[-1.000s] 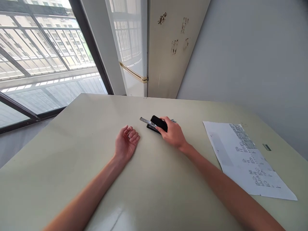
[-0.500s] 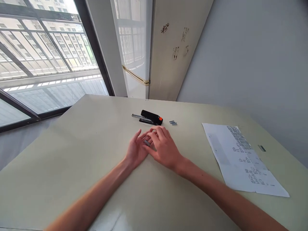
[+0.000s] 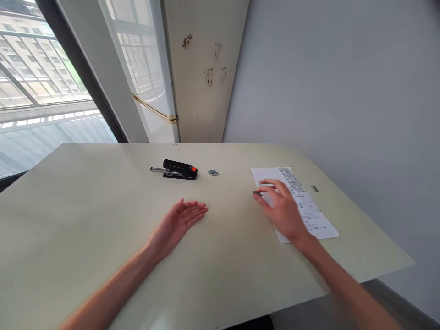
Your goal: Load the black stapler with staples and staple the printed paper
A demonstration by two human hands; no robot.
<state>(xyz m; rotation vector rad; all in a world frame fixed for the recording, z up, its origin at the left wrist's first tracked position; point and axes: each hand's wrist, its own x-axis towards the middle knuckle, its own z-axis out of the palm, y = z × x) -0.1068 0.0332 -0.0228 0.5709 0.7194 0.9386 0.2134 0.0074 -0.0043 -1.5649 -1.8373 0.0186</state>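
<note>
My right hand [image 3: 280, 206] pinches a small grey strip of staples [image 3: 257, 193] between thumb and fingers, over the left part of a white printed sheet [image 3: 264, 174]. Palm up on the table, my left hand [image 3: 178, 224] lies open and holds nothing. Beyond it rests a black stapler [image 3: 180, 169] with an orange patch, its metal magazine pulled out to the left. Several short staple strips [image 3: 213, 173] lie just right of the stapler. One more strip of staples [image 3: 314, 188] sits on the table past the sheet's right edge.
The pale table [image 3: 103, 206] meets a grey wall [image 3: 326, 91] on the right. Behind the table stand a white cabinet with a gold handle [image 3: 154, 110] and a stained panel [image 3: 202, 101]. A window [image 3: 41, 82] is at the left.
My right hand has taken the staple strip out of my left palm and carried it right, over the sheet. My left hand now lies bare. The view has turned to the right.
</note>
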